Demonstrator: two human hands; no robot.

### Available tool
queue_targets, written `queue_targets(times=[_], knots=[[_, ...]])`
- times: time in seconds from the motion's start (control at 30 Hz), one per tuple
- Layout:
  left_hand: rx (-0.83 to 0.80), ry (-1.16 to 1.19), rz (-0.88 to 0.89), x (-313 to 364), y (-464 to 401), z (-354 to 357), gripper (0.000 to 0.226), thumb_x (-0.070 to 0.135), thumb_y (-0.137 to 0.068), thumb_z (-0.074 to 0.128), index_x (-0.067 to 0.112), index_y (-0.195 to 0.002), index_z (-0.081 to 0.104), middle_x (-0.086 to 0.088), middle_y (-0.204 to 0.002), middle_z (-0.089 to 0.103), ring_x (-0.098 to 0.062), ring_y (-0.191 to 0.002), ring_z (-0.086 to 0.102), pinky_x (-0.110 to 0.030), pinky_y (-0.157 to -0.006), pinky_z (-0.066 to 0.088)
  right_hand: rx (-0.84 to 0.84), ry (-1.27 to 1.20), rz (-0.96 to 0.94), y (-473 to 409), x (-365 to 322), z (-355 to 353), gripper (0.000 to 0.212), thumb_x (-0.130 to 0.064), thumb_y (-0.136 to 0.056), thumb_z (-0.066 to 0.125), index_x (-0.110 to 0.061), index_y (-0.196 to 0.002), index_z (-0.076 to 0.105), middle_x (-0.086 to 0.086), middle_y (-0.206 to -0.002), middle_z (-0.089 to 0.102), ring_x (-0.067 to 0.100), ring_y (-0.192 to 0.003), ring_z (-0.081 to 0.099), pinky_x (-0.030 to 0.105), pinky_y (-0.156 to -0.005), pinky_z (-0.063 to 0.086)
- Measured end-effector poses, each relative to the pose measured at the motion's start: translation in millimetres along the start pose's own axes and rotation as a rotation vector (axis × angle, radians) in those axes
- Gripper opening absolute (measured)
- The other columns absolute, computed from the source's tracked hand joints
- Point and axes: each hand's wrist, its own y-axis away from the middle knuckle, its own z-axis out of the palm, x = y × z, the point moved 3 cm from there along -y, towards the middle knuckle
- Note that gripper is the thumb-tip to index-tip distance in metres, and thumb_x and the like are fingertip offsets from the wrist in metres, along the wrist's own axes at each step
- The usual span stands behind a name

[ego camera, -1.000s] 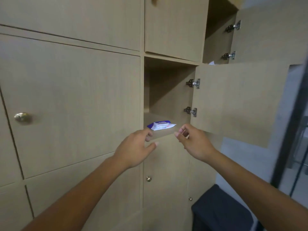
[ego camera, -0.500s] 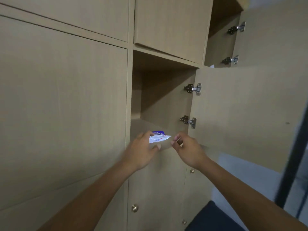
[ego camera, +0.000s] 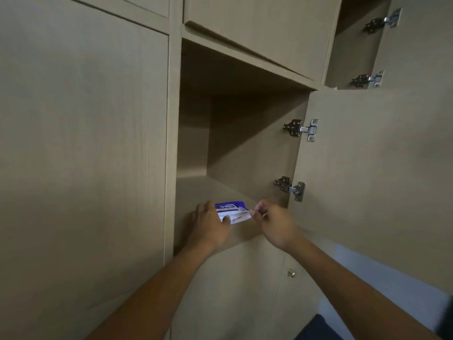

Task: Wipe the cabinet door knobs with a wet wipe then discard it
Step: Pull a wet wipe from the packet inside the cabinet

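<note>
A blue and white wet wipe pack lies at the front of the shelf inside an open cabinet compartment. My left hand grips the pack's left end, thumb on its front. My right hand pinches the flap at the pack's right end between thumb and fingertips. A small brass knob sits on the shut door below, under my right wrist.
The compartment's door stands swung open to the right on two metal hinges. Another open door with hinges is above right. Shut doors fill the left. A dark blue object lies bottom right.
The view moved closer and upward to the open compartment. Both hands reached in to the pack: the left now grips its end and the right pinches its flap.
</note>
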Motion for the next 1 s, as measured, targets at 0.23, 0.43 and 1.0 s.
queue_targets(times=[0.23,0.43,1.0], knots=[[-0.017,-0.047,-0.025,-20,-40,24,0.065,0.063,-0.085,0.057,0.014,-0.129,0.057,-0.010,-0.128,0.064,-0.031,-0.118,0.060,-0.039,-0.100,0.048,-0.037,-0.067,-0.095,-48,20,19,0.014,-0.034,-0.095,0.060,-0.023,-0.086,0.060,-0.007,-0.080,0.071,0.011,-0.075,0.066,0.036,-0.072,0.053],[-0.005,-0.029,-0.064,-29,-56,33,0.078,0.056,-0.089,0.069,0.013,-0.149,0.044,-0.008,-0.150,0.050,-0.025,-0.134,0.050,-0.035,-0.113,0.041,-0.170,-0.083,-0.289,-88,33,39,0.007,-0.031,-0.092,0.061,-0.030,-0.098,0.058,-0.011,-0.096,0.066,0.008,-0.088,0.064,0.038,-0.080,0.056],[-0.003,0.055,-0.061,-46,-57,42,0.073,0.070,-0.061,0.073,0.029,-0.121,0.065,0.013,-0.117,0.070,-0.005,-0.102,0.066,-0.032,-0.093,0.055,-0.265,-0.129,-0.540,-113,60,93,0.039,-0.049,-0.088,0.054,-0.026,-0.115,0.069,-0.009,-0.109,0.070,0.011,-0.104,0.061,0.031,-0.092,0.048]])
